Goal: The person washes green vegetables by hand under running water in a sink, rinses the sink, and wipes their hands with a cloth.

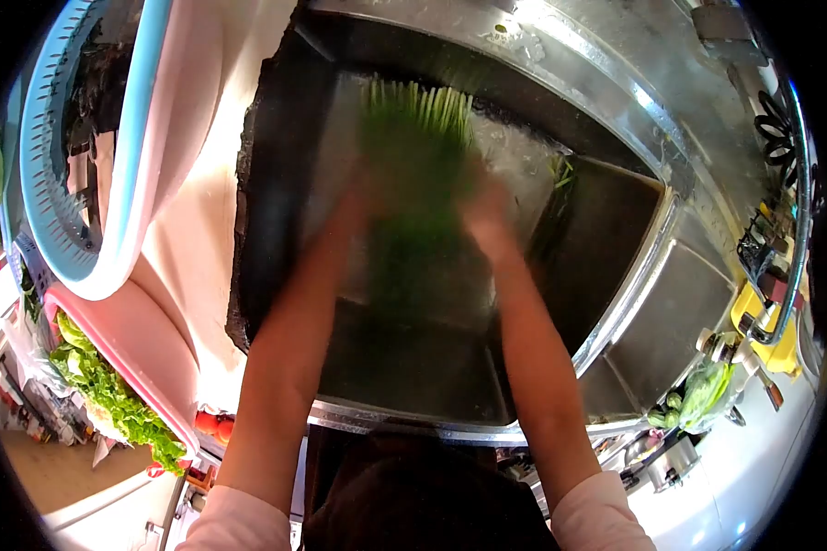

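Over a deep metal sink, a thick bunch of green stalks is held between my two hands, its pale cut ends pointing away from me. The leafy part is blurred by motion. My left hand is at the left side of the bunch, and my right hand is at its right side; both are smeared, their fingers hard to make out. A few loose green pieces lie in the sink to the right of the bunch.
Left of the sink are a blue basket and a pink container beside leafy lettuce. A second basin adjoins on the right, with bagged green vegetables and a yellow item beyond it.
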